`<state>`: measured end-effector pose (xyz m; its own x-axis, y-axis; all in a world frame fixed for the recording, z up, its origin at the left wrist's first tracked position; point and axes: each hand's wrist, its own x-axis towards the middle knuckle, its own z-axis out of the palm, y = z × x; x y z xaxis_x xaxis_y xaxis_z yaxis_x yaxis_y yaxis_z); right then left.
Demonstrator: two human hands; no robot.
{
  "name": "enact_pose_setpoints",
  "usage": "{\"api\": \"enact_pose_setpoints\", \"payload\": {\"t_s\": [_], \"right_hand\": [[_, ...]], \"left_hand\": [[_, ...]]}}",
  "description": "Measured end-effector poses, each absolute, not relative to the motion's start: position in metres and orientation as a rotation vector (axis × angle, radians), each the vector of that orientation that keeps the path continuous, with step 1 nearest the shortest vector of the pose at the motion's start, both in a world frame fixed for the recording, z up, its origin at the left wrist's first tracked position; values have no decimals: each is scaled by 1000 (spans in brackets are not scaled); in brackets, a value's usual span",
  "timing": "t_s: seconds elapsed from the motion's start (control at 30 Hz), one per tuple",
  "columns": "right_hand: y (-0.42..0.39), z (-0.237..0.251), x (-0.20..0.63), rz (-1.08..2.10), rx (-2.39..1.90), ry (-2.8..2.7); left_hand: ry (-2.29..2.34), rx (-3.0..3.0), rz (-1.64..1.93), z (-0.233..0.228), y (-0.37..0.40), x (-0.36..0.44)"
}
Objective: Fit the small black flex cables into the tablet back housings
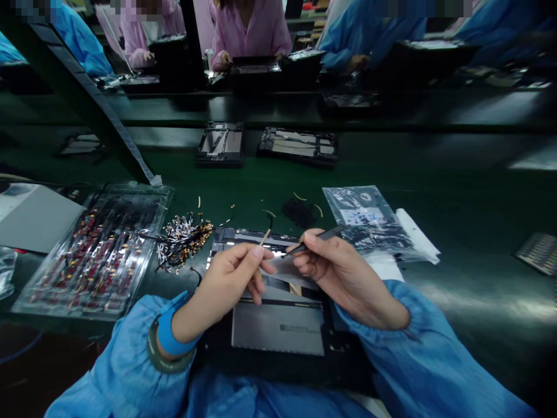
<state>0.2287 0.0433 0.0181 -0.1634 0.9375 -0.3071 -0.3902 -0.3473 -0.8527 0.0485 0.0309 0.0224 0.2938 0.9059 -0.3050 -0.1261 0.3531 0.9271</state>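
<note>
Above the opened device (278,331), hands close together: left (230,278) pinching a thin strip (264,237), right (335,270) gripping black tweezers (315,239).

Glossy green bench top (456,191), crinkly clear plastic tray (93,249) and bag (365,217), matt grey panel (278,328).

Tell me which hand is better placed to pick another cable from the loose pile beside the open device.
Left, most likely. The left hand sits on the same side as the cable pile and closer to it, though its fingers already pinch a thin strip. The right hand is farther away and holds black tweezers.
</note>
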Motion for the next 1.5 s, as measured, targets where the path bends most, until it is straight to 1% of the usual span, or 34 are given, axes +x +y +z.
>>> {"api": "enact_pose_setpoints", "payload": {"t_s": [0.13, 0.2, 0.47, 0.63, 0.73, 0.83, 0.93, 1.03, 1.1, 1.17, 1.23, 1.3, 1.4, 1.43, 1.5], "right_hand": [[49, 10, 236, 1311, -1257, -994], [51, 5, 238, 1188, -1330, -1117], [54, -5, 237, 1083, -1426, -1326], [53, -12, 236, 882, -1470, -1520], [50, -9, 237, 796, -1394, -1515], [46, 0, 239, 683, -1177, -1505], [39, 9, 236, 441, -1001, -1725], [31, 11, 225, -29, -841, -2127], [26, 9, 216, -346, -782, -2288], [24, 7, 210, -539, -809, -2342], [24, 8, 210, -577, -835, -2338], [25, 10, 215, -467, -911, -2245], [25, 12, 226, -269, -1126, -1946], [25, 12, 229, -230, -1153, -1897], [23, 11, 231, -171, -1076, -1967]], "left_hand": [[1092, 874, 873, 20, 36, 42], [1077, 851, 893, 20, 38, 41], [1067, 876, 878, 23, 37, 42], [1048, 961, 868, 21, 37, 42], [1034, 979, 843, 21, 37, 42], [1042, 992, 800, 22, 36, 43], [1047, 1032, 739, 23, 35, 46], [1026, 1208, 680, 21, 32, 49], [1057, 1406, 693, 19, 29, 50], [1116, 1566, 730, 18, 27, 49], [1125, 1586, 719, 18, 25, 47], [1079, 1442, 684, 20, 26, 44], [989, 1106, 701, 23, 29, 40], [959, 1013, 723, 23, 29, 40], [889, 891, 750, 24, 29, 41]]}}
